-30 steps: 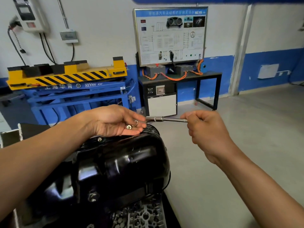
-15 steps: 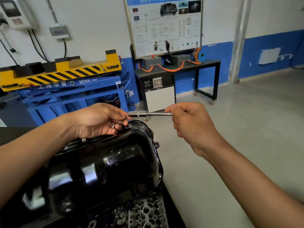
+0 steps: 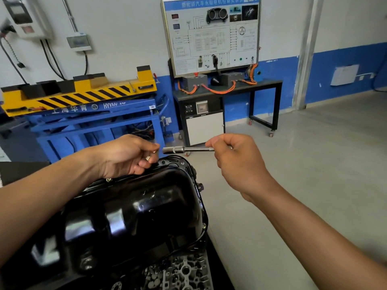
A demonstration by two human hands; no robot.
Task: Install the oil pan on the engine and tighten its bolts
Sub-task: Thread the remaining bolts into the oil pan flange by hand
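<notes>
**Item 1, nearest:** engine [image 3: 184,273]. Bare grey casting at 6 o'clock in your view, showing under the pan's near edge.

**Item 2:** oil pan [image 3: 134,216]. Glossy black, seated dome-up on the engine. Its long axis runs from 7 o'clock near you toward 12 o'clock, and the far rim ends just below your hands. One flange bolt [image 3: 108,180] shows in place under your left wrist.

**Item 3:** left hand [image 3: 125,155]. Fingers curled, pinching loose bolts [image 3: 148,158] at the tips. It sits just over the pan's far rim, though contact with the rim cannot be told.

**Item 4:** right hand [image 3: 236,162]. It lies at 3 o'clock of the left hand, off the pan's side, and is closed round the shank of the socket driver [image 3: 184,149]. The tool lies level along the 3-to-9 line. Its open mouth faces 9 o'clock and sits just beside your left fingertips — not touching.

**Note:** the step looks like seating a bolt in the socket, which needs only a short feed along that 3-to-9 line. Your left hand is the nearer to the pan — once loaded, the tool would have to tip down toward 6 o'clock to reach the flange.

**Item 5, far:** blue lift table [image 3: 94,122] at 10 o'clock and training board [image 3: 211,34] at 12 o'clock.
</notes>
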